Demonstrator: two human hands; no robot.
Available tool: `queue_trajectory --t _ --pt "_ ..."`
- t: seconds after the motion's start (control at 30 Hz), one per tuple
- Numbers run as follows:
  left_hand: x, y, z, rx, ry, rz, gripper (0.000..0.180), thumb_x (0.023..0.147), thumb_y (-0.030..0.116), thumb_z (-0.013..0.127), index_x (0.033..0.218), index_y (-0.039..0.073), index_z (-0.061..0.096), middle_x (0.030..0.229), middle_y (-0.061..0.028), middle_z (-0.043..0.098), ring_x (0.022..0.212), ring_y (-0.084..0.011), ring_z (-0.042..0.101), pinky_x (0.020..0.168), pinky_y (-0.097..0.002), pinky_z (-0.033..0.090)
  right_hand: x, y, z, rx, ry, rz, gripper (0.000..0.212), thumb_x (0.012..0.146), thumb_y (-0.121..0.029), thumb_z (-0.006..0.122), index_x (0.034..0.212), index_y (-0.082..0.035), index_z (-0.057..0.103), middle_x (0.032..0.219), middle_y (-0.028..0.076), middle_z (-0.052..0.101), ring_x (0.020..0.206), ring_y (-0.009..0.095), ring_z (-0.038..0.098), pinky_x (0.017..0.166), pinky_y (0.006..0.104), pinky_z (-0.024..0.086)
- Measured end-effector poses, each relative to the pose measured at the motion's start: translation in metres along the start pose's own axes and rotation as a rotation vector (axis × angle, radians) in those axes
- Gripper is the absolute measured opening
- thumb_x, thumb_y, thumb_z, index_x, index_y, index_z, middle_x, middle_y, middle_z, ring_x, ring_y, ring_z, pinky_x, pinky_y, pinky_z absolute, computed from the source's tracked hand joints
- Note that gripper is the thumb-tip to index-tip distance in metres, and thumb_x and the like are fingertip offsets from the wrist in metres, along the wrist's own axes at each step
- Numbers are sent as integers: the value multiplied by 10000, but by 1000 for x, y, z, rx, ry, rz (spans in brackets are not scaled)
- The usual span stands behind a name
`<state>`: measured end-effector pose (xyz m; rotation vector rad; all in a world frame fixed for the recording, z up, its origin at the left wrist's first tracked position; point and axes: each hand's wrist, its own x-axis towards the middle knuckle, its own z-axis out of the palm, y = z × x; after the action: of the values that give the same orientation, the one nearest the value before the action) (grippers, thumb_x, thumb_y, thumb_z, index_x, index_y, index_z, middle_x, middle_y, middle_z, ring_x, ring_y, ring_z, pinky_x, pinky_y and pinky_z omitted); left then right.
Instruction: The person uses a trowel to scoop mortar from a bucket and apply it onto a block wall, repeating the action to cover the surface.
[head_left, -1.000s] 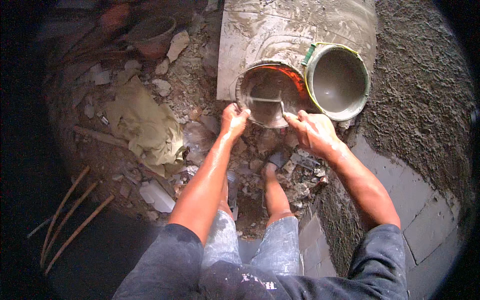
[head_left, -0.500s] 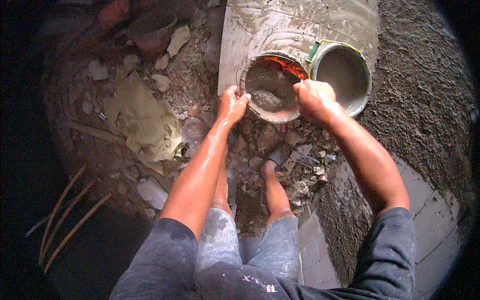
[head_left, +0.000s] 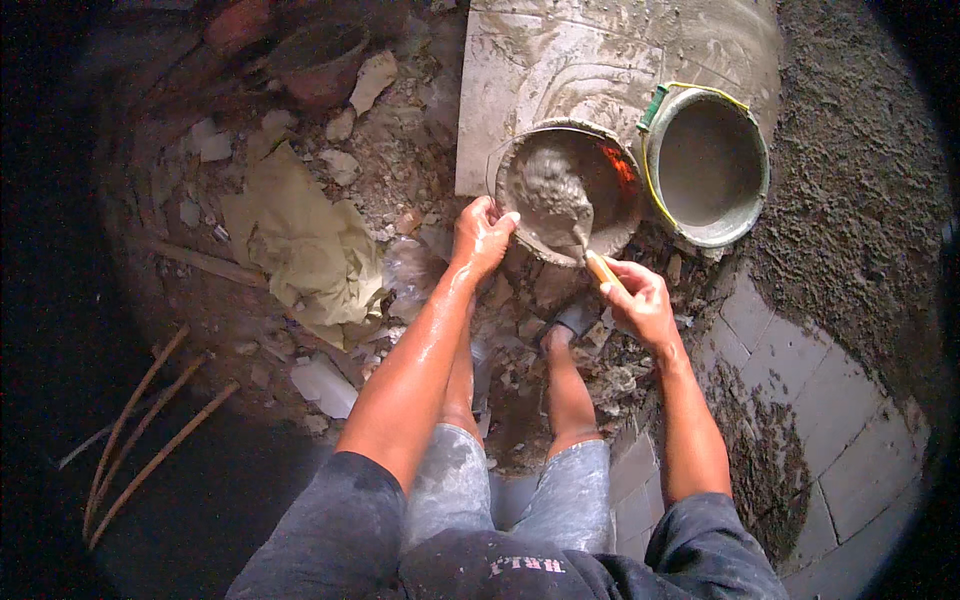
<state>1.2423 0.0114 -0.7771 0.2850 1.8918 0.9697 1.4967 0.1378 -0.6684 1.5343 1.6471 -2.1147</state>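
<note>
A mortar-crusted bucket (head_left: pixel 632 225) with orange showing on its inner wall stands in front of me. The fingers and thumb of my left hand (head_left: pixel 484 240) are closed on its left rim. My right hand (head_left: pixel 645 302) grips the wooden handle of a trowel (head_left: pixel 603 272) at the bucket's near right edge. Wet grey mortar (head_left: pixel 550 185) is heaped over the trowel's blade inside the bucket, hiding most of the blade. Just right of it stands a second bucket (head_left: pixel 765 182) of smooth grey slurry, its yellow-and-green carrying handle (head_left: pixel 654 105) resting along the left rim.
A smeared board (head_left: pixel 500 80) lies beyond the buckets. Rubble and a crumpled yellowish sheet (head_left: pixel 290 235) cover the ground to the left. Curved rods (head_left: pixel 140 430) stick up at the lower left. Rough mortar (head_left: pixel 860 200) spreads at right, beside grey blocks (head_left: pixel 860 440).
My right hand has moved from the bucket's right rim down to its near edge. The trowel and its heap of mortar now show. My left hand keeps its hold on the rim.
</note>
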Motion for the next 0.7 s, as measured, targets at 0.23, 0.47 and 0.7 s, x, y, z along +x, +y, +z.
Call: queue_trajectory --t 0.23,0.47,0.7 --pt "-4 8 -3 169 12 21 297 800 217 781 768 12 569 678 -72 585 645 -158 544 630 -356 482 6 -81 -27 -1227 206 -520 573 780 -61 684 1325 -226 618 837 95 588 726 309 657 606 450 525" --pt "-6 9 3 -70 -23 -5 205 823 166 766 864 3 648 741 -49 632 678 -149 586 660 -335 495 68 -36 -45 -896 -128 -303 426 824 -103 667 1249 -91 645 909 132 707 753 271 684 688 374 551" --pt "-30 -15 18 -44 4 28 189 836 154 756 906 12 651 746 -14 608 673 -127 539 654 -316 478 20 -5 -21 49 -198 103 411 847 -158 751 1181 66 666 1044 57 712 928 158 655 846 310 525"
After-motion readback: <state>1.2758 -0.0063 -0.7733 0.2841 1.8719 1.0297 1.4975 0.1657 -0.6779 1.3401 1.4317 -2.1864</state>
